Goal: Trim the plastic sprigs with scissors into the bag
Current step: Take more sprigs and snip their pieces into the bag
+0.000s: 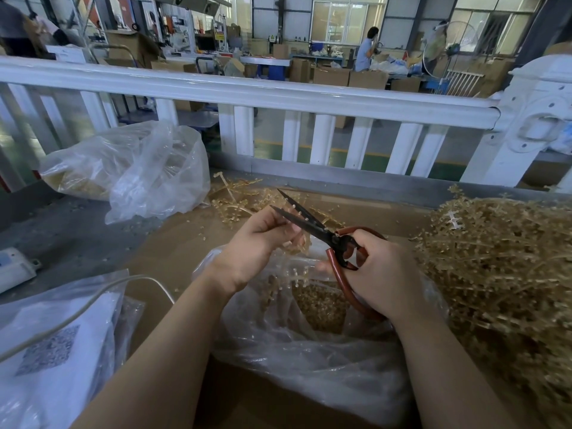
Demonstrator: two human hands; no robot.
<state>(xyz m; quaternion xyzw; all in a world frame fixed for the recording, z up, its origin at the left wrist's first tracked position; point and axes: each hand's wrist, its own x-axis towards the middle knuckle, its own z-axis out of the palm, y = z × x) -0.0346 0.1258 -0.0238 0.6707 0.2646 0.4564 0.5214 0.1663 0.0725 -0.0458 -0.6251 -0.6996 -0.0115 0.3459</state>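
The right hand is gripping the red-handled scissors, blades parted. Just left, the left hand is pinching a plastic sprig between those blades. Below both hands, the clear bag is holding trimmings. Far left, a white packet is showing a blurred, unreadable code.

Soft daylight from far windows; glare on the white railing, which bows from wide-angle distortion.
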